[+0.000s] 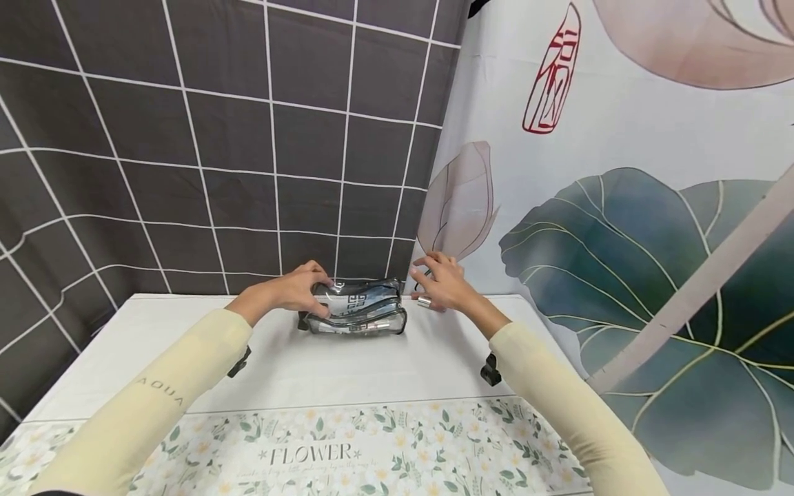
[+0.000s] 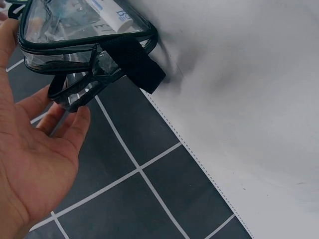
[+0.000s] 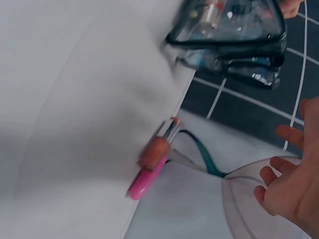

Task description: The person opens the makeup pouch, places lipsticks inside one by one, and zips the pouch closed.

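Note:
A clear zip pouch (image 1: 366, 303) with black trim lies at the back of the white table, packed with cosmetics. My left hand (image 1: 296, 289) grips its left end, thumb on the front and fingers over the top and behind. In the left wrist view, a white tube (image 2: 112, 15) shows through the plastic and a black strap (image 2: 132, 64) sticks out. To the right of the pouch, my right hand (image 1: 443, 281) hovers with loosely bent fingers, holding nothing. Close below it, a silver-and-orange tube (image 3: 158, 149) lies beside a pink tube (image 3: 147, 181) at the table's back edge.
The white table (image 1: 347, 368) has a floral-printed front band (image 1: 322, 451) reading FLOWER. Behind it hangs a dark cloth with a white grid (image 1: 217, 131). A pale curtain printed with large leaves (image 1: 620, 248) borders the right side.

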The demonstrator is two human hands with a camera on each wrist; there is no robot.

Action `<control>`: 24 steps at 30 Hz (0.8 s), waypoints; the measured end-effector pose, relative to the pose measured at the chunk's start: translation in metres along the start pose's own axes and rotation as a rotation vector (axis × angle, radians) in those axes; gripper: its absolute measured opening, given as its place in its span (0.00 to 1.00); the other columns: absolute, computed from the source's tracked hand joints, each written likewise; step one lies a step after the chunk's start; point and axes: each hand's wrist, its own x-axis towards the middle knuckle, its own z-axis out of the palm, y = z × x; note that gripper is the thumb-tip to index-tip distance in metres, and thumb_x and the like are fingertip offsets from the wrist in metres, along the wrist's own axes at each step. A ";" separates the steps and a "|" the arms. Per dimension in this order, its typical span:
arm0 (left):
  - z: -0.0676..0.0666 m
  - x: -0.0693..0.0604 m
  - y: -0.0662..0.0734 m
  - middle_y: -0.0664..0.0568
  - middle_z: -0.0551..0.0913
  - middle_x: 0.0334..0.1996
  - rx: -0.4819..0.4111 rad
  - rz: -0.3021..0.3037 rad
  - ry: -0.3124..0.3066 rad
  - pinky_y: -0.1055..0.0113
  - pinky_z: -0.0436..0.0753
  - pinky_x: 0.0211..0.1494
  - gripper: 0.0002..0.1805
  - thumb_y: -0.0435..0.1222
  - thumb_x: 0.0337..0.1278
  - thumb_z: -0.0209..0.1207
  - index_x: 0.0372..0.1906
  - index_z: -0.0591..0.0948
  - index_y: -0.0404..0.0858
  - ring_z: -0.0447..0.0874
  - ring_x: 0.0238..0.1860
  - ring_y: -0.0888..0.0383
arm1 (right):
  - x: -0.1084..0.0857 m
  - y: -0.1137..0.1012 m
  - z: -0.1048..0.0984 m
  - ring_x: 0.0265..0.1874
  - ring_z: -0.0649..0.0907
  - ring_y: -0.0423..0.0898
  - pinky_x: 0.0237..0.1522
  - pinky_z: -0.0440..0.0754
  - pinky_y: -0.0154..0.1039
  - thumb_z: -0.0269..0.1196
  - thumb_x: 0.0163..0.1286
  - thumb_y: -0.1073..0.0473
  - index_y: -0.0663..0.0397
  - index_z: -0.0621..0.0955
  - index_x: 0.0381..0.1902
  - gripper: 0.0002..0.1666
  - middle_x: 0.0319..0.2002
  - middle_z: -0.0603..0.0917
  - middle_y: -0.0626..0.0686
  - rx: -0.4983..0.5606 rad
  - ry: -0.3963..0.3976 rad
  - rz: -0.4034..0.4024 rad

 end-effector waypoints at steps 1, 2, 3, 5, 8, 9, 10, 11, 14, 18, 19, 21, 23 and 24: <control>0.000 0.000 0.000 0.34 0.68 0.75 0.001 -0.002 -0.003 0.33 0.75 0.80 0.46 0.49 0.57 0.74 0.78 0.79 0.31 0.69 0.76 0.35 | -0.001 0.003 0.000 0.83 0.64 0.73 0.81 0.55 0.78 0.52 0.90 0.39 0.54 0.80 0.78 0.34 0.87 0.65 0.67 0.004 -0.007 0.014; 0.001 -0.001 0.000 0.34 0.69 0.75 0.003 -0.002 -0.004 0.34 0.75 0.80 0.46 0.49 0.57 0.74 0.78 0.79 0.31 0.70 0.76 0.35 | -0.002 0.005 0.000 0.82 0.64 0.73 0.81 0.55 0.78 0.52 0.90 0.39 0.54 0.80 0.77 0.33 0.87 0.65 0.67 0.002 -0.011 0.026; 0.001 -0.001 0.000 0.34 0.69 0.75 0.003 -0.002 -0.004 0.34 0.76 0.80 0.46 0.49 0.56 0.74 0.78 0.79 0.31 0.70 0.76 0.35 | -0.003 0.008 0.000 0.82 0.64 0.74 0.81 0.56 0.77 0.52 0.90 0.40 0.55 0.81 0.76 0.33 0.87 0.65 0.67 -0.001 -0.013 0.036; 0.001 -0.001 0.000 0.34 0.69 0.75 0.007 0.000 -0.004 0.34 0.76 0.80 0.46 0.49 0.56 0.74 0.78 0.79 0.31 0.70 0.75 0.35 | -0.003 0.014 0.000 0.81 0.65 0.74 0.80 0.58 0.76 0.52 0.90 0.39 0.55 0.82 0.74 0.33 0.86 0.66 0.68 -0.020 -0.017 0.053; 0.000 0.000 0.000 0.34 0.69 0.75 0.009 0.003 0.001 0.34 0.76 0.80 0.46 0.49 0.55 0.74 0.78 0.79 0.30 0.70 0.76 0.35 | -0.005 0.021 0.000 0.81 0.65 0.75 0.78 0.60 0.75 0.53 0.89 0.39 0.55 0.84 0.71 0.32 0.86 0.67 0.68 -0.057 -0.017 0.070; 0.000 0.000 0.000 0.34 0.69 0.75 0.009 0.002 0.002 0.34 0.76 0.81 0.46 0.49 0.55 0.74 0.78 0.79 0.30 0.70 0.76 0.35 | -0.005 0.024 0.000 0.80 0.65 0.75 0.78 0.60 0.75 0.53 0.89 0.39 0.55 0.85 0.70 0.31 0.86 0.66 0.68 -0.067 -0.019 0.077; -0.001 0.000 0.000 0.33 0.69 0.75 0.009 0.001 0.004 0.34 0.75 0.81 0.46 0.48 0.56 0.74 0.78 0.79 0.30 0.69 0.77 0.34 | -0.005 0.026 0.000 0.80 0.65 0.74 0.78 0.60 0.74 0.54 0.88 0.40 0.55 0.85 0.69 0.30 0.86 0.65 0.68 -0.079 -0.022 0.084; -0.001 0.000 0.000 0.33 0.69 0.75 0.009 0.002 0.007 0.34 0.75 0.81 0.46 0.48 0.55 0.74 0.78 0.79 0.30 0.69 0.77 0.34 | -0.004 0.028 0.000 0.80 0.65 0.74 0.77 0.61 0.74 0.55 0.87 0.40 0.55 0.86 0.68 0.30 0.87 0.65 0.68 -0.090 -0.022 0.089; -0.002 0.000 -0.001 0.33 0.69 0.76 0.005 -0.004 0.009 0.34 0.75 0.82 0.46 0.48 0.56 0.74 0.78 0.79 0.30 0.69 0.77 0.34 | -0.005 0.034 0.002 0.78 0.65 0.73 0.76 0.62 0.71 0.60 0.84 0.43 0.56 0.87 0.67 0.28 0.87 0.63 0.68 -0.121 -0.043 0.117; -0.001 0.000 -0.002 0.33 0.68 0.75 -0.001 -0.010 0.003 0.34 0.75 0.81 0.46 0.48 0.57 0.74 0.78 0.79 0.30 0.69 0.77 0.34 | -0.008 0.040 0.010 0.76 0.66 0.73 0.75 0.63 0.69 0.68 0.79 0.47 0.59 0.88 0.67 0.28 0.86 0.66 0.70 -0.168 -0.091 0.159; -0.001 0.000 -0.002 0.33 0.69 0.75 0.003 -0.008 0.003 0.34 0.75 0.81 0.46 0.48 0.56 0.74 0.78 0.79 0.30 0.70 0.77 0.34 | -0.010 0.041 0.012 0.76 0.66 0.74 0.75 0.63 0.69 0.69 0.79 0.47 0.59 0.87 0.67 0.28 0.85 0.66 0.71 -0.180 -0.104 0.168; 0.000 0.001 -0.002 0.34 0.69 0.75 0.005 -0.009 0.004 0.34 0.76 0.81 0.46 0.48 0.55 0.74 0.78 0.79 0.30 0.70 0.76 0.35 | -0.012 0.043 0.015 0.77 0.66 0.75 0.75 0.63 0.70 0.70 0.78 0.48 0.61 0.87 0.68 0.29 0.84 0.67 0.72 -0.207 -0.123 0.184; 0.001 0.003 -0.002 0.34 0.69 0.75 0.009 -0.004 0.005 0.35 0.76 0.81 0.46 0.48 0.56 0.74 0.78 0.79 0.30 0.70 0.76 0.35 | -0.015 0.046 0.018 0.79 0.65 0.76 0.77 0.63 0.71 0.69 0.79 0.49 0.61 0.86 0.70 0.30 0.85 0.67 0.73 -0.236 -0.140 0.199; 0.002 0.003 -0.002 0.34 0.69 0.75 0.009 0.001 0.007 0.35 0.76 0.81 0.46 0.48 0.56 0.74 0.78 0.79 0.30 0.71 0.76 0.35 | -0.016 0.048 0.020 0.79 0.65 0.76 0.77 0.63 0.71 0.68 0.79 0.49 0.61 0.86 0.70 0.30 0.84 0.67 0.73 -0.256 -0.148 0.203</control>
